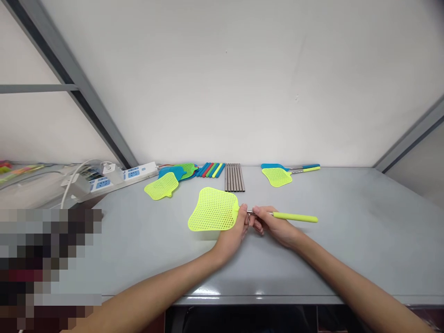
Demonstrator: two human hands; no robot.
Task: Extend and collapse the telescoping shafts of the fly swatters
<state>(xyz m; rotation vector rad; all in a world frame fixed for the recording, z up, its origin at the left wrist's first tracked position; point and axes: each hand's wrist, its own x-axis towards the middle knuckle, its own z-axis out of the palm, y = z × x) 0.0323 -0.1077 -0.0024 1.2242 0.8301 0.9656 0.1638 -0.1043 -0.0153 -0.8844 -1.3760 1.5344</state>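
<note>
Held level above the table is a yellow-green fly swatter (pixel 215 210) with a perforated head, a thin metal rod and a yellow-green grip. My left hand (pixel 237 226) pinches it where the head meets the rod. Close beside, my right hand (pixel 274 224) closes around the metal rod, just short of the grip. Fingers of both hands curl below the rod and partly hide it. Beyond my hands, a row of metal tubes (pixel 235 177) lies side by side, with several coloured handle grips (pixel 211 170) to their left.
On the grey table (pixel 347 240), a loose yellow swatter head (pixel 161 186) lies left, by blue heads (pixel 169 173) and a green head (pixel 187 169). Back right rest a blue fly swatter (pixel 272 166) and a yellow one (pixel 278 177). A white power strip (pixel 144 172) sits far left.
</note>
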